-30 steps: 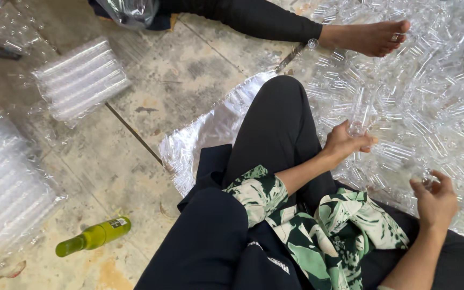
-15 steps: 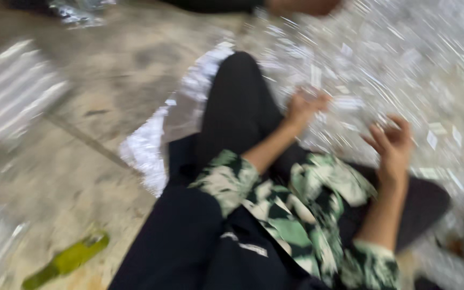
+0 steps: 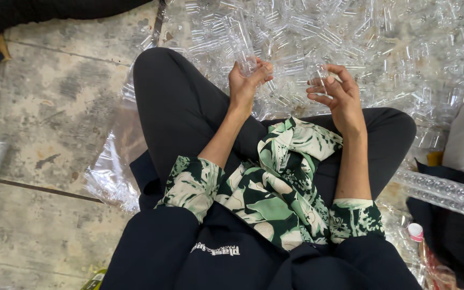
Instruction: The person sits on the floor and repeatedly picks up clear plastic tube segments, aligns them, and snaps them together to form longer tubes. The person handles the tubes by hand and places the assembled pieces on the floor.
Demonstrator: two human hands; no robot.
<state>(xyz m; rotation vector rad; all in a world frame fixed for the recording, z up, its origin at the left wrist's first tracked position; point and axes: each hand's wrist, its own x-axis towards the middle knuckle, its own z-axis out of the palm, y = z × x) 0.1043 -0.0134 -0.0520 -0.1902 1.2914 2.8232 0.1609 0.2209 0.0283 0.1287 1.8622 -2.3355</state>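
I sit cross-legged on a stone floor in black trousers and a green leaf-print top. My left hand [image 3: 247, 80] is raised over my knee, its fingers closed round a small clear plastic tube [image 3: 247, 63]. My right hand [image 3: 335, 92] is beside it at the same height, pinching another small clear plastic tube [image 3: 318, 81] in its fingertips. The two hands are a short way apart. Just beyond them a large heap of clear plastic tubes [image 3: 350, 32] covers the floor.
A clear plastic sheet [image 3: 115, 161] lies under my left leg. A bag of packed tubes [image 3: 441, 190] and a red-capped bottle [image 3: 415, 232] are at my right. Another person's dark-trousered leg [image 3: 55, 11] is at the top left, and a green bottle [image 3: 95, 280] at the bottom edge.
The view has swung right and steadied. Both hands have lifted off the heap and come closer together, each now holding a clear tube.
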